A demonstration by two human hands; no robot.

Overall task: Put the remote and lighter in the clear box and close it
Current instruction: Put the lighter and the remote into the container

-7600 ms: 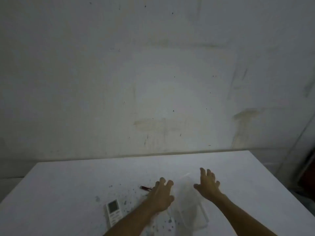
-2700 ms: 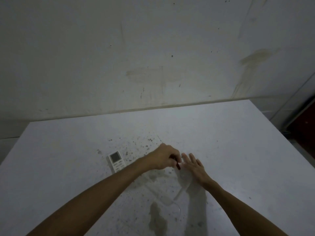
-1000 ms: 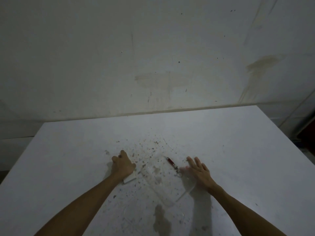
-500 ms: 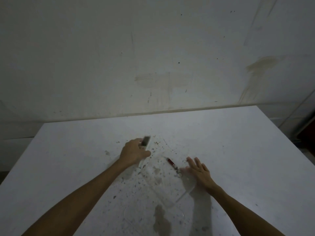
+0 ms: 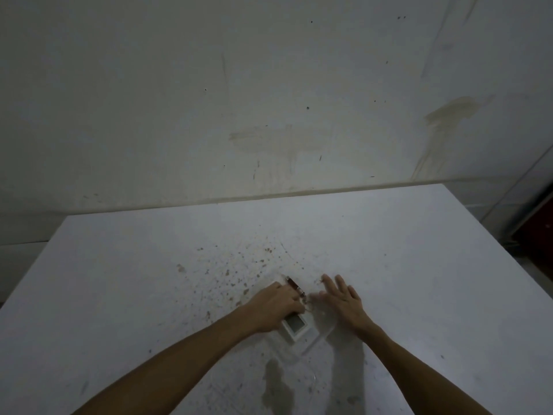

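The clear box [image 5: 321, 335] lies on the white table [image 5: 119, 280], hard to make out against it. The white remote [image 5: 296, 326] with a grey screen rests inside the box, and my left hand [image 5: 273, 307] lies over its far end, fingers curled on it. A dark red lighter [image 5: 294, 286] lies at the box's far edge, just beyond my left fingers. My right hand [image 5: 344, 304] is flat with fingers spread on the right side of the box. The box's clear lid [image 5: 299, 375] seems to lie flat nearer to me, faint.
Brown specks [image 5: 233, 271] are scattered over the table's middle. A dark smear [image 5: 276, 387] marks the near part. A stained wall [image 5: 269, 100] rises behind the table's far edge. A dark red object [image 5: 538, 232] stands off the right edge.
My left hand picked the remote up from the table's left side, carried it right and set it down in the box. The right hand has stayed on the box.
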